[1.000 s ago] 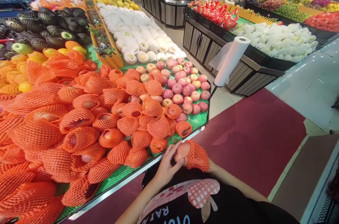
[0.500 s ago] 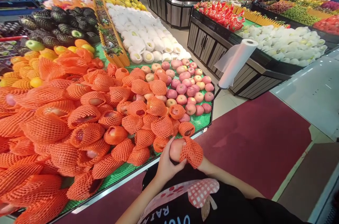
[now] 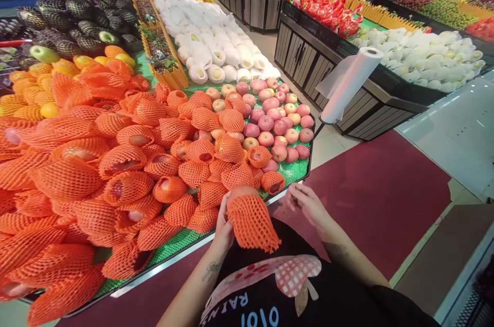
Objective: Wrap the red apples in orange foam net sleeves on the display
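Observation:
My left hand (image 3: 224,226) is closed around an apple (image 3: 244,191), gripping it from the side at the front edge of the fruit stand. An orange foam net sleeve (image 3: 252,221) covers most of the apple and hangs loose below it; only the reddish top shows bare. To the right, my right hand (image 3: 306,204) is apart from the apple, its fingers loosely bent and nothing visible in them. Just beyond both hands lie sleeved fruits (image 3: 237,176) and bare apples (image 3: 265,123) on a green mat (image 3: 295,170).
A roll of clear plastic bags (image 3: 353,85) stands on a post at the stand's right corner. Larger fruits in orange netting (image 3: 65,183) are heaped on the left. White-wrapped fruits (image 3: 216,44) lie behind the apples. A dark red mat (image 3: 378,188) covers the floor at right.
My right hand has let go of the sleeved apple and moved off to the right. My left hand keeps the apple, now turned so the sleeve hangs downward.

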A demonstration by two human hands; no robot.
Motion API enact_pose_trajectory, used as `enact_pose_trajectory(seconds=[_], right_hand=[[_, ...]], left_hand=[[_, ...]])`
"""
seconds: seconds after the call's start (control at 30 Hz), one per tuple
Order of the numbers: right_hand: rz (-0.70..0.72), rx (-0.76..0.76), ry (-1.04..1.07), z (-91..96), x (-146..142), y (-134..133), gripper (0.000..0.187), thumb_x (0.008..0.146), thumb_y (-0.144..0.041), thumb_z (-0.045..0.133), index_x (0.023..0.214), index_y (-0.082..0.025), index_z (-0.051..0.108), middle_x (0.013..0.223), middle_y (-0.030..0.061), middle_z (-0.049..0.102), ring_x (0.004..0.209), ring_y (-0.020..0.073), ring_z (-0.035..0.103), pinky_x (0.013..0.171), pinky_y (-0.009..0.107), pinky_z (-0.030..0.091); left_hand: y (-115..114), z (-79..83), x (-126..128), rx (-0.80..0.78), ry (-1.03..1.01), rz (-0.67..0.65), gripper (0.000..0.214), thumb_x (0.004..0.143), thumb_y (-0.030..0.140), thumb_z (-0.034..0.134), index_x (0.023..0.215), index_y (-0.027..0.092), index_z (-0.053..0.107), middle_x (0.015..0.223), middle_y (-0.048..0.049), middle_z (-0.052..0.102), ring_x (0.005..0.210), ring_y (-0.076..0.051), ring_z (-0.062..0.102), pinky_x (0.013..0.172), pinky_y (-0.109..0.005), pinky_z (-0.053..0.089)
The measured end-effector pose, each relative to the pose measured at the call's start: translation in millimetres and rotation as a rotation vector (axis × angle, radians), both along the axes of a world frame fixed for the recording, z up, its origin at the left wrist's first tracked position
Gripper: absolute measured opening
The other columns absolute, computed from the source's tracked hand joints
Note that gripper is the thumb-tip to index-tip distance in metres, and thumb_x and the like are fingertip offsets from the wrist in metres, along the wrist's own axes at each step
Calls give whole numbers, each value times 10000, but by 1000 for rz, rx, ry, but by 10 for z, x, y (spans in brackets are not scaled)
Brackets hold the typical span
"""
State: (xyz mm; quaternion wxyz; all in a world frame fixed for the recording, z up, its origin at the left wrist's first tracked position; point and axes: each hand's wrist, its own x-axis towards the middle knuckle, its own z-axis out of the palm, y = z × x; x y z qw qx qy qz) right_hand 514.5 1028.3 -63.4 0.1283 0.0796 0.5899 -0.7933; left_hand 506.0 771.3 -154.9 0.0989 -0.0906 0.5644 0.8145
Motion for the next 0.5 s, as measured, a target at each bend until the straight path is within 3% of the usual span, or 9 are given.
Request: enact_pose_trajectory(seconds=[0.07, 0.17, 0.23, 0.3, 0.37, 0.5], right_hand=[[-116, 20, 40, -80, -39, -150, 361, 872, -579, 776, 895, -221, 737, 835, 2, 686, 699, 130, 602, 666, 265, 488], [-15, 100, 258, -112, -14, -344, 558, 753, -603, 874, 1196, -289, 746, 1236, 65, 673, 1103, 235, 645, 915, 361, 528], [-23, 265, 458, -99, 39, -421, 609, 691, -563, 932, 1215, -306, 755, 1323, 82, 629, 1221, 273, 611, 1020, 413, 502], [-66, 430, 604, -86, 99, -451, 426, 733, -477, 930, 1087, -288, 788, 1266, 85, 655, 1187, 267, 628, 1038, 431, 490], [-23, 466, 643, -92, 150, -440, 222, 821, -409, 876, 921, -249, 759, 1089, 69, 706, 1027, 230, 663, 947, 404, 513], [274, 198, 369, -236, 154, -375, 320, 850, -448, 825, 875, -206, 617, 767, -27, 608, 672, 123, 543, 651, 268, 437]], left_hand=[[-7, 73, 9, -49, 90, -59, 930, 566, 633, 913, 1349, 270, 569, 1339, -91, 640, 1248, -335, 610, 1057, -416, 496], [32, 187, 3, -125, 273, -132, 917, 564, 600, 937, 1335, 250, 585, 1337, -101, 634, 1284, -353, 590, 1118, -454, 461], [71, 231, -9, -172, 348, -130, 896, 578, 558, 946, 1335, 256, 573, 1332, -100, 625, 1272, -346, 595, 1121, -470, 462], [94, 242, -20, -214, 370, -91, 886, 585, 517, 950, 1336, 258, 557, 1334, -101, 614, 1266, -339, 595, 1121, -478, 461], [89, 236, -25, -243, 356, -39, 878, 590, 524, 938, 1328, 251, 548, 1332, -107, 606, 1273, -341, 585, 1130, -485, 451], [51, 246, 8, -172, 224, 18, 913, 595, 654, 878, 1340, 242, 547, 1362, -116, 595, 1291, -361, 571, 1116, -471, 464]])
